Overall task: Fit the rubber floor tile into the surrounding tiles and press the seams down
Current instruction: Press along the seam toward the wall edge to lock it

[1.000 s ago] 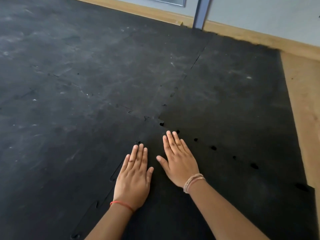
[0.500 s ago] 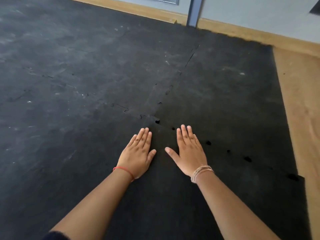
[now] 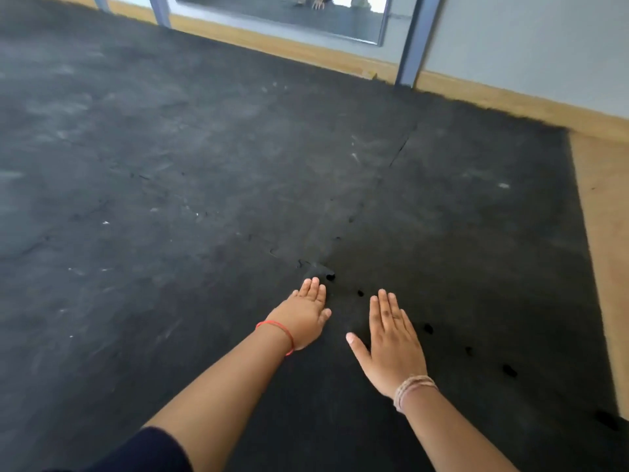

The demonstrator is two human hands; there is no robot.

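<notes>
- Pressing flat on the floor, the person's left hand (image 3: 304, 313) is lying palm down with fingers straight and close together, gripping nothing; its fingertips are sitting just short of the corner where the seams meet.
- The right hand (image 3: 391, 342) is likewise lying open and flat, thumb spread wide, holding nothing, apparently so that a broad palm is bearing weight on the rubber rather than a fingertip.
- The black, square, interlocking rubber floor tile (image 3: 340, 420) is lying directly under both palms and forearms, already down among the surrounding black rubber tiles (image 3: 170, 199).
- The toothed seam with small dark gaps (image 3: 427, 328) is running just beside the right hand on its outer side and trailing towards the pale wooden floor strip (image 3: 606, 267); several gaps are showing open, so that joint is judged not fully seated.
- The corner gap (image 3: 329, 276) is sitting just ahead of the left fingertips, between the two hands' lines.
- A blue-framed wall mirror (image 3: 282, 15) is standing well apart at the far wall.
</notes>
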